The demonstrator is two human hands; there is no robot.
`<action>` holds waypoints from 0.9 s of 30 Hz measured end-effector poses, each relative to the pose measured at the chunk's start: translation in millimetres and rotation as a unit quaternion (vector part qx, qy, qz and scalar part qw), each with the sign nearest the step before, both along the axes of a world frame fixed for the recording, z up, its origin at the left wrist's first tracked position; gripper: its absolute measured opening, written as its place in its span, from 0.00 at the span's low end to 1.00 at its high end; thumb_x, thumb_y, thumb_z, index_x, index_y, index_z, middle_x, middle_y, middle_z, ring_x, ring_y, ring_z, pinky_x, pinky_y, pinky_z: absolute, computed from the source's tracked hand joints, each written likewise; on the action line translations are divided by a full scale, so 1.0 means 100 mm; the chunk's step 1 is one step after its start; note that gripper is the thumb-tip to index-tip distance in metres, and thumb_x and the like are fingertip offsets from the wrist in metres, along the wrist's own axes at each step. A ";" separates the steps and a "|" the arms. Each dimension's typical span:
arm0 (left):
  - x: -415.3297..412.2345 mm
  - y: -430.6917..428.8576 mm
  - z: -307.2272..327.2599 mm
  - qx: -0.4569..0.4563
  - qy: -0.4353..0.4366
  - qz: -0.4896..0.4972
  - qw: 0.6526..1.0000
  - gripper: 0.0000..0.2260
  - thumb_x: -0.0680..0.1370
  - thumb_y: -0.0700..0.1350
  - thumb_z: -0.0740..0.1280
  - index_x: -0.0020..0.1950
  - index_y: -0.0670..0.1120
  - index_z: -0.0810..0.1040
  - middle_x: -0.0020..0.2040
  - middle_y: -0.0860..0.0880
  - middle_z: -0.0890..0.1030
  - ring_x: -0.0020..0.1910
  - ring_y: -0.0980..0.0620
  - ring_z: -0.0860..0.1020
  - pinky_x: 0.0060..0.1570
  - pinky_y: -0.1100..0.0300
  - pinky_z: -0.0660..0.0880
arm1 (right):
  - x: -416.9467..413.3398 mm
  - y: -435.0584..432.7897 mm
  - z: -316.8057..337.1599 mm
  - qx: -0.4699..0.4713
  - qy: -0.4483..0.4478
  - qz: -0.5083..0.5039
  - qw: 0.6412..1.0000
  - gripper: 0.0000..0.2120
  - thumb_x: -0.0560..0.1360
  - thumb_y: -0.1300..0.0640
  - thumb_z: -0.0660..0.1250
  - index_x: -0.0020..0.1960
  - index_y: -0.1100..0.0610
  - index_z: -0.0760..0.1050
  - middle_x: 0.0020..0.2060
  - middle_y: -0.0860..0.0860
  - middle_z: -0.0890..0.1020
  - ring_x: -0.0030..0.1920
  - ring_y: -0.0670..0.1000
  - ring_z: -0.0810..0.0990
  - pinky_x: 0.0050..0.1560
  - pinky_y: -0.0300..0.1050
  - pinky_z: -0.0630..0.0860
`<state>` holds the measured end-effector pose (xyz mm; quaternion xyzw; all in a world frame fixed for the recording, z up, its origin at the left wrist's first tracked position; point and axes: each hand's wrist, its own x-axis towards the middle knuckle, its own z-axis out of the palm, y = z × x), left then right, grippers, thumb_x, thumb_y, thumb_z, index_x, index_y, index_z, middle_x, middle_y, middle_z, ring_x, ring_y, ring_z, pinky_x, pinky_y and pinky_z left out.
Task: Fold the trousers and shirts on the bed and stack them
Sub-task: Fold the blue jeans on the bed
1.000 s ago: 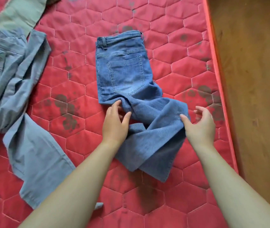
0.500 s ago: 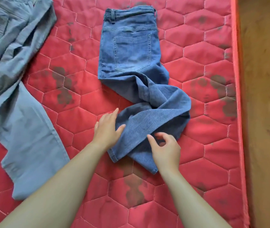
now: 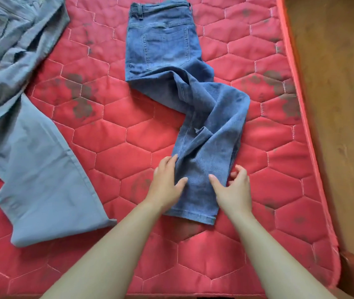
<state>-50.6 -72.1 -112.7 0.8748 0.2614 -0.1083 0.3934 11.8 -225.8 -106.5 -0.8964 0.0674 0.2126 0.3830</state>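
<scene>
Blue jeans [image 3: 163, 46] lie folded lengthwise on the red quilted mattress [image 3: 117, 137], waistband far from me, back pocket up. The legs bend in a crumpled kink at mid-length and run toward me, the hem near my wrists. My left hand [image 3: 167, 180] holds the left edge of the lower leg, thumb on top of the denim. My right hand [image 3: 234, 186] pinches the right edge, thumb on the cloth and fingers curled at its side.
Grey trousers [image 3: 37, 169] sprawl unfolded across the left of the mattress, one leg reaching toward me. The mattress edge runs down the right, with wooden floor [image 3: 340, 104] beyond and a bed-frame corner [image 3: 353, 266] at the lower right.
The jeans' legs, earlier doubled back in a heap near the seat, are now drawn out toward me. Both hands moved nearer to me and now sit on either edge of the lower leg.
</scene>
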 end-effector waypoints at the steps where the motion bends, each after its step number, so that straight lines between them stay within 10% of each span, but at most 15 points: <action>1: 0.02 -0.04 -0.03 -0.020 -0.019 0.034 0.999 0.27 0.76 0.44 0.66 0.73 0.46 0.61 0.69 0.46 0.67 0.69 0.48 0.65 0.66 0.59 0.59 | -0.03 0.00 -0.04 0.034 0.007 -0.004 0.999 0.30 0.70 0.54 0.72 0.67 0.60 0.63 0.53 0.51 0.76 0.53 0.50 0.75 0.52 0.36 0.68; 5: -0.17 -0.21 0.17 -0.090 -0.034 0.152 0.984 0.19 0.74 0.42 0.66 0.64 0.50 0.67 0.50 0.52 0.78 0.52 0.48 0.77 0.46 0.60 0.69 | -0.16 -0.22 0.08 0.085 -0.021 -0.029 0.996 0.19 0.70 0.61 0.71 0.55 0.50 0.65 0.41 0.40 0.77 0.39 0.38 0.76 0.36 0.23 0.67; 11: -1.01 -0.63 0.67 -0.087 0.171 0.019 0.981 0.21 0.73 0.46 0.66 0.65 0.44 0.68 0.60 0.45 0.77 0.58 0.46 0.75 0.57 0.54 0.71 | -0.81 -0.90 0.65 -0.108 0.110 0.112 0.982 0.17 0.71 0.55 0.70 0.58 0.54 0.71 0.50 0.52 0.81 0.49 0.52 0.78 0.46 0.43 0.70; 23: 0.07 -0.17 0.32 -0.023 0.093 0.253 0.963 0.28 0.75 0.50 0.68 0.69 0.39 0.61 0.66 0.39 0.69 0.65 0.42 0.68 0.64 0.52 0.64 | 0.41 0.03 0.38 -0.012 -0.080 0.119 0.990 0.29 0.73 0.53 0.69 0.70 0.59 0.63 0.66 0.58 0.66 0.67 0.53 0.66 0.66 0.38 0.58; 27: 0.10 -0.07 0.19 -0.063 0.049 0.282 0.956 0.24 0.75 0.42 0.66 0.68 0.41 0.60 0.51 0.46 0.80 0.54 0.42 0.76 0.53 0.54 0.71 | 0.46 0.13 0.26 0.021 -0.064 0.128 0.989 0.32 0.74 0.60 0.66 0.74 0.55 0.56 0.67 0.55 0.72 0.65 0.55 0.71 0.54 0.31 0.60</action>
